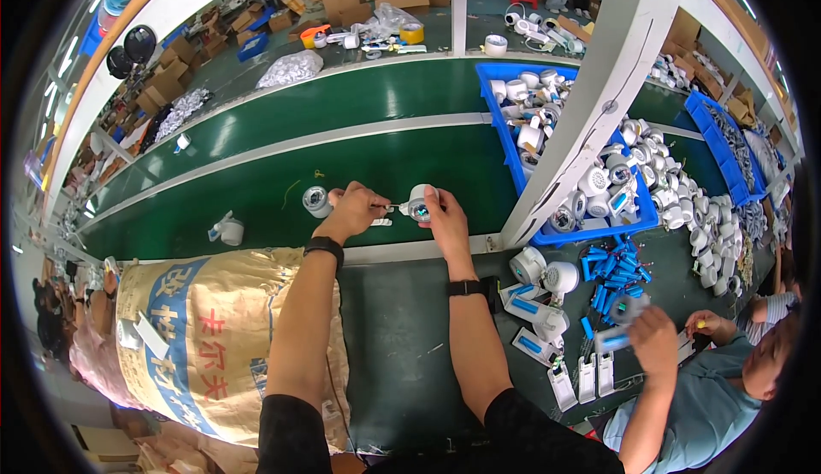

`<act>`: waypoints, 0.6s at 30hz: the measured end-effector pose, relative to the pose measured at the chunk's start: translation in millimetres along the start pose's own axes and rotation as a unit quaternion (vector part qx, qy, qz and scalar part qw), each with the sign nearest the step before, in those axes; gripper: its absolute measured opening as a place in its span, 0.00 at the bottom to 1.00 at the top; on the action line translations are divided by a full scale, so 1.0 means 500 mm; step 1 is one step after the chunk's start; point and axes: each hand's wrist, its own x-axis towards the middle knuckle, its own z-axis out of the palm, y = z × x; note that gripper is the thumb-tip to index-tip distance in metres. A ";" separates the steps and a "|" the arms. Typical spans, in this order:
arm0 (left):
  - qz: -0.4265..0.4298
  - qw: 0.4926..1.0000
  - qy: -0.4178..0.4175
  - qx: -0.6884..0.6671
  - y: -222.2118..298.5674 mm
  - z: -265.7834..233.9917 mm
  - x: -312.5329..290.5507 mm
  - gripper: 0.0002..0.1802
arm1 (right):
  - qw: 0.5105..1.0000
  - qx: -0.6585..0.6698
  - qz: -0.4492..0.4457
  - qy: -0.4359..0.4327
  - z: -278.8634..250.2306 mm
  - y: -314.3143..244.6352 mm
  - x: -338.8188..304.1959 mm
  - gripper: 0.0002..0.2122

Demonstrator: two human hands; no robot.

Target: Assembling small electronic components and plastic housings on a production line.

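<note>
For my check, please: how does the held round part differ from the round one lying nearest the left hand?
The held part is in the right fingers; the resting part lies on the green surface. The held part shows more white wall; the resting part shows mostly its glassy end. Both look round.

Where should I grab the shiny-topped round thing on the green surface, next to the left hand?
I'd pinch the sides of the round thing with thumb and fingers, from above and a bit from the left. Its shiny face looks up, so gripping the sides should keep fingers off it, and the left hand crowds its right.
</note>
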 end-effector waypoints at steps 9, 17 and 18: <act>0.014 0.998 0.055 -0.016 0.022 -0.011 -0.026 0.15 | 0.996 -0.075 -0.007 -0.038 0.007 0.022 0.003 0.32; 0.003 0.966 0.259 -0.004 0.130 -0.082 -0.111 0.18 | 0.902 -0.352 -0.233 0.091 0.001 -0.054 -0.140 0.26; 0.009 0.958 0.285 -0.039 0.144 -0.106 -0.144 0.17 | 0.897 -0.358 -0.256 0.047 0.002 -0.094 -0.193 0.22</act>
